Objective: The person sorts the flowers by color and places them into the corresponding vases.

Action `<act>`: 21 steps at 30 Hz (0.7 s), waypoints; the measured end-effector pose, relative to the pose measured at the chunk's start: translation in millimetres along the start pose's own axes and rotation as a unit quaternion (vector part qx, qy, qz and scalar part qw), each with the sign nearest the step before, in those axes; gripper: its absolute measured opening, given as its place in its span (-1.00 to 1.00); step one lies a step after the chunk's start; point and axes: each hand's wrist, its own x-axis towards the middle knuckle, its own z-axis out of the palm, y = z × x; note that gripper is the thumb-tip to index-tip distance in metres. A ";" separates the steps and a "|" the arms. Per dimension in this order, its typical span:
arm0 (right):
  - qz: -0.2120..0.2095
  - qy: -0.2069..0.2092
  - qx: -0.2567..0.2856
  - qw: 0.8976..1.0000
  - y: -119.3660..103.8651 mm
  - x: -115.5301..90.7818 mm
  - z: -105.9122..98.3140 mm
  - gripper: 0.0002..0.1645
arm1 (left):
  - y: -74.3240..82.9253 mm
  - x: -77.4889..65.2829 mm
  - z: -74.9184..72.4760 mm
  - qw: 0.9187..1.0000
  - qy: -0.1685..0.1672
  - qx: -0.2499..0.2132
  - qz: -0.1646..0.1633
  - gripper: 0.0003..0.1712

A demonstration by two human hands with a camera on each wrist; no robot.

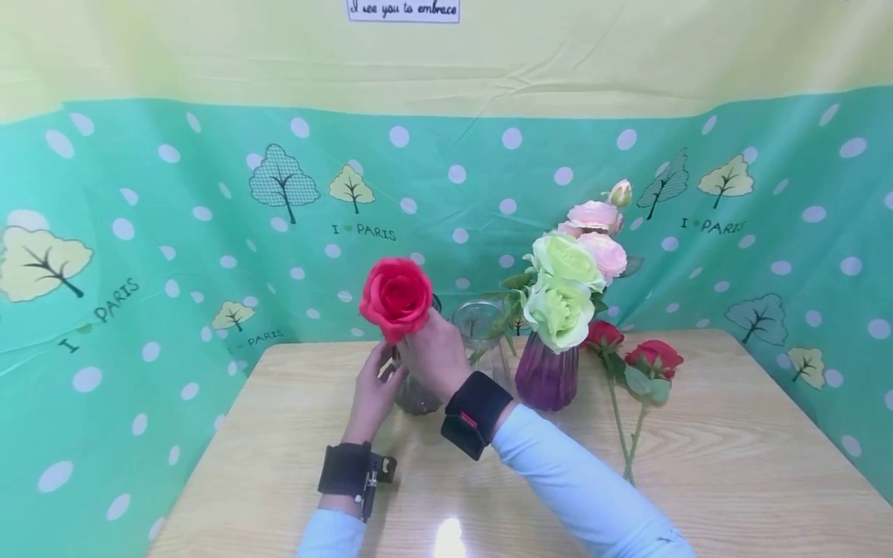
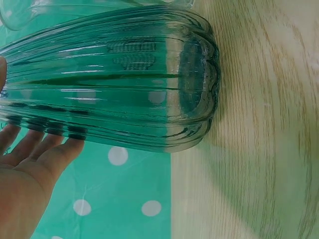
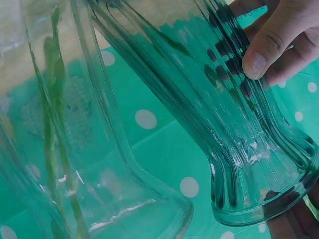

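Green dotted cloth [image 1: 432, 178] hangs behind the wooden worktop [image 1: 300, 411]. Fingers of the left hand [image 1: 371, 391] are slightly apart, curled with the thumb around a ribbed vase [image 2: 124, 99], just beside a clear vase [image 1: 477, 319]. One green stem shows through the ribbed glass. Below the red rose [image 1: 396, 301], the right hand [image 1: 439, 353] has its fingers mostly hidden; I cannot tell if they pinch something.
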 end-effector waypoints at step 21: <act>-0.159 0.087 -0.065 0.981 14.1 -28.8 -8.4 -0.84 | 11.0 -5.6 -4.0 1.000 -0.010 -0.016 -0.015 -0.42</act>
